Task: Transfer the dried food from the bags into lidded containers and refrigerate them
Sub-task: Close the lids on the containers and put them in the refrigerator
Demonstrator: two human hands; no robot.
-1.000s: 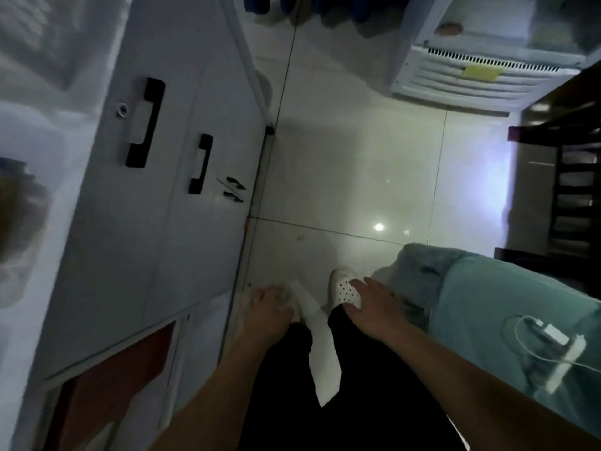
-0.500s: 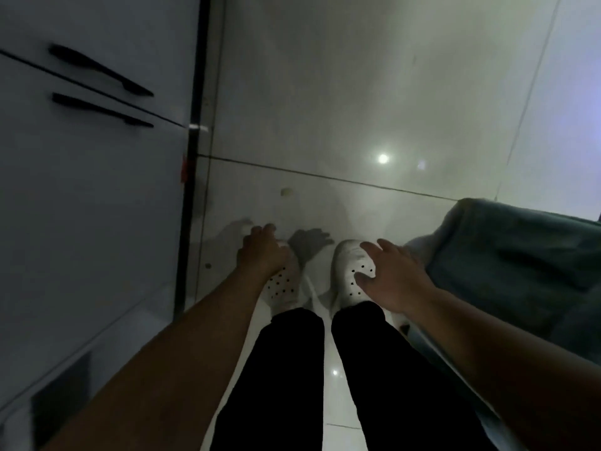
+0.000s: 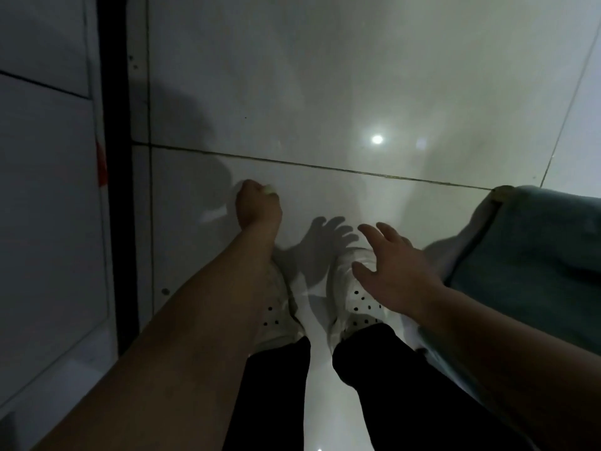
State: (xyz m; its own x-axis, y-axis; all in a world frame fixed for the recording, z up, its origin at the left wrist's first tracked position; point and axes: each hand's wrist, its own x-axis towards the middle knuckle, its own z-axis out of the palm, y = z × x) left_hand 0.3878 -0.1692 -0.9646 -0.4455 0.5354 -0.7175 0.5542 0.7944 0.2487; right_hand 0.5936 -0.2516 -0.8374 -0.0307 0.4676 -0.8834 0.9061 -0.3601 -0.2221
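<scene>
I am bent low over the white tiled floor [image 3: 325, 92]. My left hand [image 3: 258, 206] reaches down to the tile ahead of my feet. Its fingers are curled round a small pale piece [image 3: 269, 189], which only peeks out at the fingertips; what it is cannot be told. My right hand [image 3: 390, 271] hovers above my right shoe with fingers spread and holds nothing. No bag, container or refrigerator is in view.
A grey cabinet front [image 3: 48, 206] with a dark vertical strip [image 3: 113, 157] runs along the left. A teal cloth-covered object [image 3: 536, 255] stands at the right. My white perforated shoes [image 3: 361, 307] and black trouser legs fill the bottom middle.
The view has dropped closer to the floor. My left hand has moved forward from my left shoe to a small pale piece on the tile and curled on it. My right hand stays spread.
</scene>
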